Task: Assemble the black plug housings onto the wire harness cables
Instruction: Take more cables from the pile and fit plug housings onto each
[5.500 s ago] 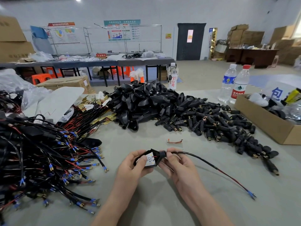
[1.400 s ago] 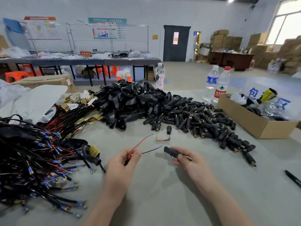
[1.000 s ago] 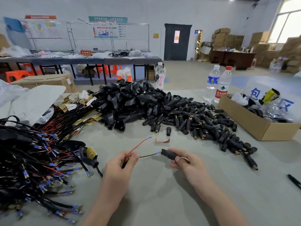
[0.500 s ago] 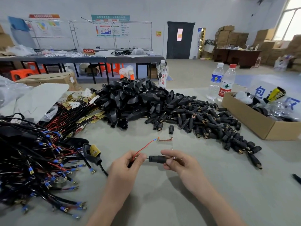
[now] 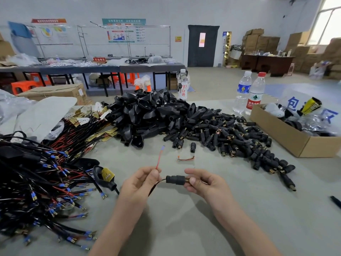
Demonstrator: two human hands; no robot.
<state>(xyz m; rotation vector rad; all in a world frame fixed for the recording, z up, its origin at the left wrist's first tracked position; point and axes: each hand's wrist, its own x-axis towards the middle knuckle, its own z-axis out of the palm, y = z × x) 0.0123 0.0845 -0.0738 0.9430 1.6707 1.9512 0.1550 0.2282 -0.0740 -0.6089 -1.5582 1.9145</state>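
My left hand (image 5: 142,182) pinches a two-core cable; its red wire (image 5: 159,158) sticks up with a blue terminal at the tip, and its black wire runs right into a small black cylindrical plug (image 5: 175,179). My right hand (image 5: 204,182) grips that plug by its brass end. The black wire's terminal is hidden inside the plug. A heap of flat black plug housings (image 5: 147,111) lies at the back centre. Many more small cylindrical plugs (image 5: 232,137) spread to the right of it. A tangle of wire harness cables (image 5: 36,174) fills the left.
An open cardboard box (image 5: 287,137) with mixed parts stands at the right. Two water bottles (image 5: 249,93) stand behind it, a third (image 5: 183,85) behind the housing heap. A small copper clip (image 5: 185,159) lies just beyond my hands. White plastic sheets (image 5: 42,115) lie at the back left.
My hands set down the earlier assembly at the left and took a new cable and plug. Over the last second the black wire slid into the plug, and the red wire swung upright.
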